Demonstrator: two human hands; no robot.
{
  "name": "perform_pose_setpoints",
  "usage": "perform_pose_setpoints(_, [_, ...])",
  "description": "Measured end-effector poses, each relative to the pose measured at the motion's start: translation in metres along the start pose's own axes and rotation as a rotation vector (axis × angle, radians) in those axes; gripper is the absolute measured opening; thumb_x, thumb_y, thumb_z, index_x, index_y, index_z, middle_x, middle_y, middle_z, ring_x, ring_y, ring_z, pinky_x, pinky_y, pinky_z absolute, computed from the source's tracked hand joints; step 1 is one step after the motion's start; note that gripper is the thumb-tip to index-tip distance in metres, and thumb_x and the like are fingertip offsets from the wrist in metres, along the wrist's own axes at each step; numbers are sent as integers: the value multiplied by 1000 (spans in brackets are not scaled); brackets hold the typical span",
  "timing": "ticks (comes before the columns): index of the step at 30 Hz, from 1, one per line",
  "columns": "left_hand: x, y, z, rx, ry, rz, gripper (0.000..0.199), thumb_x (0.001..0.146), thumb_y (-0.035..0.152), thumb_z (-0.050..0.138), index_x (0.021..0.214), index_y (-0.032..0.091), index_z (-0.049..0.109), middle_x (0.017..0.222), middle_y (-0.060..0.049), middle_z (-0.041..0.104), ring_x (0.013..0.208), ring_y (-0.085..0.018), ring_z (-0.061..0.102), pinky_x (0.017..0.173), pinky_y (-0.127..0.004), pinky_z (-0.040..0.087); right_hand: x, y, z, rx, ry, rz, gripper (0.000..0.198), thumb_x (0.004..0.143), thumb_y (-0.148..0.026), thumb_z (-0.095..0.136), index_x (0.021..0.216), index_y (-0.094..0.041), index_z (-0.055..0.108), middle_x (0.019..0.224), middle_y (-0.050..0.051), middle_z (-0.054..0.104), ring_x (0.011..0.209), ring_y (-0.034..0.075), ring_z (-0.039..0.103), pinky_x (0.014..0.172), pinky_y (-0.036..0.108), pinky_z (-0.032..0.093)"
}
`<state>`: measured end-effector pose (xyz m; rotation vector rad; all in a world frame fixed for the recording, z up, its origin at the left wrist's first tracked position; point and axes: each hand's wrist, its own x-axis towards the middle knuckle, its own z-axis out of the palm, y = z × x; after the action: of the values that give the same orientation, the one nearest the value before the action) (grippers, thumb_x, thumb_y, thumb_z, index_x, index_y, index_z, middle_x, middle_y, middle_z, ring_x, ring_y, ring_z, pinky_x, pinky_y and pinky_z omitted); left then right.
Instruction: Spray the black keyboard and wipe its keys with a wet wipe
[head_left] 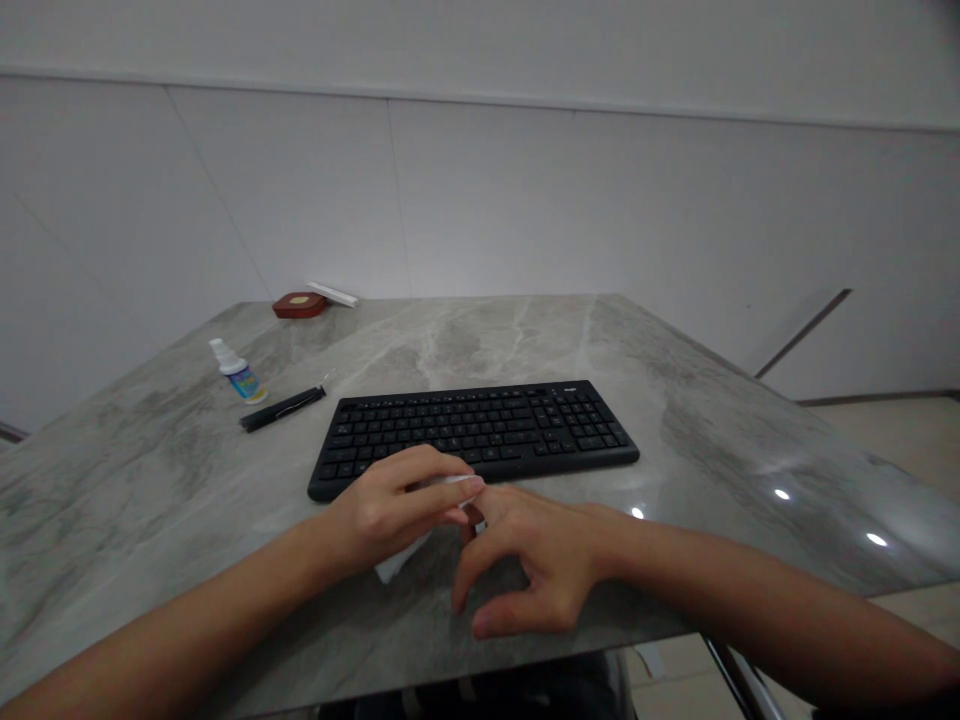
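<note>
Just in front of the black keyboard [480,462], my two hands meet. My left hand [394,500] is closed on a thin white tissue [403,562], one end of which hangs below the palm. The tissue also shows between the left fingertips, which press against the fingers of my right hand [536,550]. That right hand is bent, with thumb and forefinger apart and nothing visible in its grasp. Where the fingers overlap, some right fingertips are hidden. The keyboard lies flat, its lower left part covered by my left hand.
A small spray bottle [241,378] with a white cap lies left of the keyboard, beside a slim black object [283,408]. At the far left corner are a reddish-brown case [298,306] and a white flat piece [334,294]. The marble-patterned table [720,450] reaches a pale wall.
</note>
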<state>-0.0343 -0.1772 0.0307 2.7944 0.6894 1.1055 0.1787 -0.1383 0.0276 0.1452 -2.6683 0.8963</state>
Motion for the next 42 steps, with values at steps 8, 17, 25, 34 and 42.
perform_pose_setpoints(8, [3, 3, 1, 223, -57, -120, 32, 100, 26, 38, 124, 12, 54, 98, -11, 66, 87, -19, 63, 74, -34, 56, -3, 1, 2, -41, 12, 25, 30, 82, -42, 57, 84, -17, 73, 83, 6, 59, 79, 16, 53, 71, 30, 46])
perform_pose_setpoints(17, [4, 2, -1, 171, -128, -126, 25, 99, 24, 41, 114, 14, 58, 83, -5, 61, 73, -16, 58, 65, -29, 49, -3, 0, 1, -65, -26, 27, 29, 83, -39, 55, 88, -16, 72, 89, 8, 61, 86, 18, 57, 74, 32, 47])
perform_pose_setpoints(25, [0, 3, -3, 196, -74, -135, 28, 96, 18, 45, 121, 15, 57, 98, -10, 58, 89, -20, 55, 77, -35, 49, -3, 0, 0, -74, 7, 25, 28, 83, -35, 58, 102, -18, 69, 103, 8, 60, 95, 19, 57, 82, 32, 49])
perform_pose_setpoints(34, [0, 3, -6, 226, 202, -263, 29, 94, 12, 47, 119, 13, 60, 76, -3, 50, 71, -16, 49, 64, -28, 41, 5, 1, -5, -115, 309, 125, 28, 86, -17, 55, 114, -15, 60, 114, 10, 64, 108, 18, 59, 95, 33, 48])
perform_pose_setpoints(42, [2, 3, -7, 110, 312, -614, 36, 96, 22, 44, 61, 16, 49, 57, 3, 46, 52, -9, 44, 52, -23, 32, 2, 18, -4, -353, 614, 76, 19, 85, -9, 55, 96, -17, 68, 96, 8, 72, 84, 18, 67, 74, 31, 55])
